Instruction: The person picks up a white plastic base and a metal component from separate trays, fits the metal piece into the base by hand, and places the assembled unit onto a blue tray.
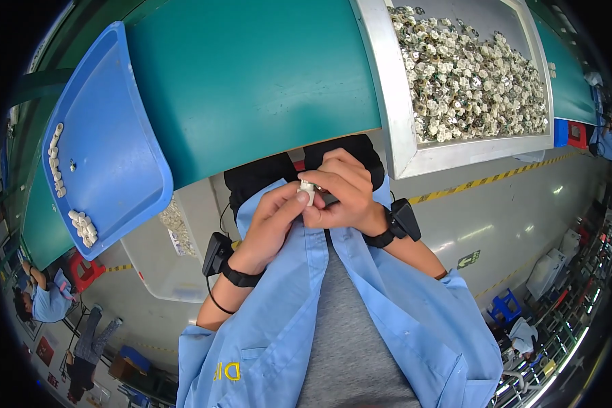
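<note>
My left hand (270, 224) and my right hand (343, 190) meet in front of my chest, just below the edge of the green table (251, 81). Together they pinch a small white plastic part (307, 191) between their fingertips. Each wrist wears a black band with a small black device. A metal tray (394, 102) heaped with several small white and grey parts (469, 75) lies on the table to the upper right. A blue plastic tray (115, 156) at the left holds short rows of white parts (81, 228).
A translucent bin (163, 258) with more small parts stands under the table at the left. Grey floor with yellow striped lines runs to the right. Another person in blue sits at the far left (44, 299). Shelving and a blue stool (506, 306) are at the right.
</note>
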{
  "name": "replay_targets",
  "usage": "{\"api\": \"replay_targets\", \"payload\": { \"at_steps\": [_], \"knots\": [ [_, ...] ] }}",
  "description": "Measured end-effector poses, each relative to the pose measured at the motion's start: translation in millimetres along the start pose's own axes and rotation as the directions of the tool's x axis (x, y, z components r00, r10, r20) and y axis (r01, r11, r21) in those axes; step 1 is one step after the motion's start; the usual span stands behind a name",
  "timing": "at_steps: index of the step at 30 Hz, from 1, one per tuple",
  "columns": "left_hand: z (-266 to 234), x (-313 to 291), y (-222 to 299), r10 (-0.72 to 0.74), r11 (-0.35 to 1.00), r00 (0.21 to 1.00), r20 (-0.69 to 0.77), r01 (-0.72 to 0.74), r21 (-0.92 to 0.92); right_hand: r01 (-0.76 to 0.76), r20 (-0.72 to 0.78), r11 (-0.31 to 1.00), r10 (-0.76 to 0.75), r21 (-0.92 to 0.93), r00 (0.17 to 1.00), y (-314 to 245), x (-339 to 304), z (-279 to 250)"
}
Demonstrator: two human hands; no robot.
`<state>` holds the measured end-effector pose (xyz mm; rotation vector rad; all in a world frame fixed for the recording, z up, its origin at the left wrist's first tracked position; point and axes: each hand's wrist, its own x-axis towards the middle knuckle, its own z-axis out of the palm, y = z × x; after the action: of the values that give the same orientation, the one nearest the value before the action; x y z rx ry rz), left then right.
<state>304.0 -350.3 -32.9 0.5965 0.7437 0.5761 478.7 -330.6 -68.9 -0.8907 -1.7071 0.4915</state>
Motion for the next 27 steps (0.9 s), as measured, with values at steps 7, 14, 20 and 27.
{"api": "replay_targets", "payload": {
  "at_steps": [7,14,20,27],
  "knots": [
    [12,0,1,0.035,0.982,0.989,-0.147,-0.061,-0.179,-0.017,-0.040,0.997,0.020,0.076,0.999,-1,-3,5],
    [14,2,4,0.408,0.836,0.906,-0.112,-0.321,0.445,0.032,0.035,0.997,-0.034,0.065,0.999,-6,14,-7],
    [16,1,4,0.411,0.826,0.898,-0.156,-0.294,0.480,-0.014,0.116,0.999,0.008,0.052,0.993,-8,14,-10],
    [14,3,-2,0.357,0.863,0.912,-0.203,-0.239,0.445,-0.046,0.173,0.999,0.045,0.000,0.984,-9,6,-12]
  ]
}}
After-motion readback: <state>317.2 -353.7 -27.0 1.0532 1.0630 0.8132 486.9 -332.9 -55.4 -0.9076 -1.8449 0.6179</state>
